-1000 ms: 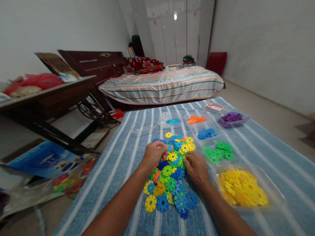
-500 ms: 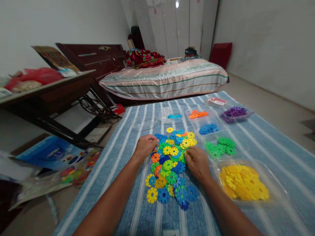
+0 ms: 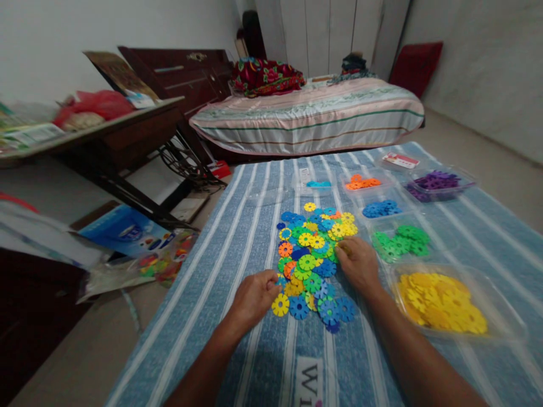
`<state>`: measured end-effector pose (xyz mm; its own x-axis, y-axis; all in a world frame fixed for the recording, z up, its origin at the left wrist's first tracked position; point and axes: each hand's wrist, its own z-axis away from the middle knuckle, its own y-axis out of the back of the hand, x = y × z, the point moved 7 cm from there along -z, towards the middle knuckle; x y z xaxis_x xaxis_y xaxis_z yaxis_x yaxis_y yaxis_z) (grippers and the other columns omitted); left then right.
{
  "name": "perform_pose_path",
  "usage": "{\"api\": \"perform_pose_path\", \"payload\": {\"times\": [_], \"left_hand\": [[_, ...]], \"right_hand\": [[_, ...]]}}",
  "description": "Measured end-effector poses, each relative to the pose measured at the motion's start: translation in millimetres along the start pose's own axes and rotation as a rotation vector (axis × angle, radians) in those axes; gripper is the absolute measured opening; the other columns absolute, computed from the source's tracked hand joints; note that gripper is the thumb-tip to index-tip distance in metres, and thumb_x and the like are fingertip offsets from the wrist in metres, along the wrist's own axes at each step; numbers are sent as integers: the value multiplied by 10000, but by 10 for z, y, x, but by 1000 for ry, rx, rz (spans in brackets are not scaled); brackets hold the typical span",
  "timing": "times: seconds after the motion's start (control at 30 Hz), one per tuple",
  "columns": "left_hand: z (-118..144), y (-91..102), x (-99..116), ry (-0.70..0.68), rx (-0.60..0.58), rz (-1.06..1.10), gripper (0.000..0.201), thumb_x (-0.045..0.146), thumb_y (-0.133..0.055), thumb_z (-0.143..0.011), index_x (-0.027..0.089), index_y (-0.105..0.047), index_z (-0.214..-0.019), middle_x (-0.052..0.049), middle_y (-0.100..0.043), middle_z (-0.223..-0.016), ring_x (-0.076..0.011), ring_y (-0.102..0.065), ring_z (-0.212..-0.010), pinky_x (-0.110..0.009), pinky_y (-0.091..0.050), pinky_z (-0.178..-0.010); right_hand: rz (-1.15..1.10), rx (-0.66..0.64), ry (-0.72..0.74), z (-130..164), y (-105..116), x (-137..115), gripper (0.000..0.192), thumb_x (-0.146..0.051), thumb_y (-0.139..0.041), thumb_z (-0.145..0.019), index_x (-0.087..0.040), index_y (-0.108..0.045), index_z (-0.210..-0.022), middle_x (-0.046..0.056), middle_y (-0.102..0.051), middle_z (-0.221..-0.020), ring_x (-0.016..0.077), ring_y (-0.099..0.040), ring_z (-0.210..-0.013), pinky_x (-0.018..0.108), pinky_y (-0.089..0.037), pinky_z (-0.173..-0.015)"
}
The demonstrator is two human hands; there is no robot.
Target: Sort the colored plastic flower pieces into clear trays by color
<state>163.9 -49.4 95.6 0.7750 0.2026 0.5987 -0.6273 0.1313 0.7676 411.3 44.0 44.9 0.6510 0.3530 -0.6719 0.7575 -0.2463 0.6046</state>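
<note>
A loose pile of flower-shaped plastic snowflake discs (image 3: 307,262) in yellow, blue, green and orange lies on the striped cloth. My left hand (image 3: 254,298) is closed at the pile's lower left edge, close to a yellow disc (image 3: 280,304); what its fingers hold, if anything, is hidden. At the right edge of the pile, my right hand (image 3: 360,264) is closed, its fingertips pinching what looks like a dull yellow snowflake disc (image 3: 345,248), mostly covered by the fingers. Right of that hand, a clear tub (image 3: 503,305) holds yellow discs (image 3: 441,302).
Clear tubs behind hold green discs (image 3: 403,243), blue discs (image 3: 382,208), orange discs (image 3: 362,182), purple discs (image 3: 436,182) and light blue discs (image 3: 318,184). A clear lid (image 3: 267,196) lies at the back left. Beyond stand a bed (image 3: 305,121) and a side table (image 3: 127,121).
My left hand has moved from the pile's upper left edge toward me, to its lower left. My right hand stays at the right edge. The camera view has shifted.
</note>
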Motion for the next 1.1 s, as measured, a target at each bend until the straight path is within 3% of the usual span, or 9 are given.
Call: {"api": "perform_pose_path", "payload": {"times": [0.2, 0.43, 0.6, 0.77, 0.87, 0.97, 1.1], "left_hand": [[22, 57, 54, 12, 44, -109, 245, 274, -567, -729, 194, -705, -914, -5, -619, -719, -167, -571, -691, -240, -399, -628], [-50, 15, 105, -17, 37, -212, 85, 233, -559, -688, 194, -630, -716, 11, -571, -717, -150, -540, -695, -240, -347, -627], [-98, -29, -43, 15, -22, 29, 207, 349, -560, -713, 189, -514, -592, 40, -458, -566, -125, -451, -566, -237, -301, -542], [-195, -86, -48, 164, -168, 347, 259, 426, -599, -675, 180, -539, -621, 53, -497, -476, -90, -403, -430, -219, -285, -457], [-414, -34, 112, 193, -162, 422, 269, 411, -664, -645, 166, -553, -633, 43, -543, -461, -67, -395, -372, -197, -273, -415], [-823, 93, 386, 197, -108, 509, 281, 336, -749, -590, 156, -533, -583, 16, -569, -451, -67, -426, -349, -186, -292, -386], [-1460, 412, 888, 125, 78, 736, 240, 232, -757, -634, 151, -546, -713, -17, -673, -610, -75, -547, -451, -186, -431, -477]], "right_hand": [[-10, -1, 8, -4, -12, 19, 247, -358, -503, -872, -211, -697, -829, 85, -694, -983, 229, -599, -914, 379, -440, -852], [1, -14, -2, -2, -26, 27, 249, -362, -504, -876, -210, -699, -840, 89, -694, -998, 238, -599, -948, 388, -437, -870], [4, -10, 16, -16, -44, 4, 236, -341, -503, -884, -211, -693, -835, 87, -696, -1000, 232, -601, -950, 378, -439, -866], [19, -22, 17, -29, -73, -13, 225, -330, -506, -889, -211, -690, -840, 89, -689, -1006, 229, -602, -941, 370, -440, -851], [14, -3, 20, -27, -72, -33, 220, -320, -507, -890, -210, -689, -838, 86, -690, -1008, 230, -603, -959, 370, -433, -868], [7, 21, 15, -25, -64, -56, 215, -306, -506, -888, -205, -688, -833, 84, -694, -999, 233, -603, -967, 371, -428, -876], [-4, 32, 18, -26, -57, -83, 215, -308, -507, -888, -205, -684, -822, 82, -700, -987, 235, -603, -961, 372, -426, -873]]}}
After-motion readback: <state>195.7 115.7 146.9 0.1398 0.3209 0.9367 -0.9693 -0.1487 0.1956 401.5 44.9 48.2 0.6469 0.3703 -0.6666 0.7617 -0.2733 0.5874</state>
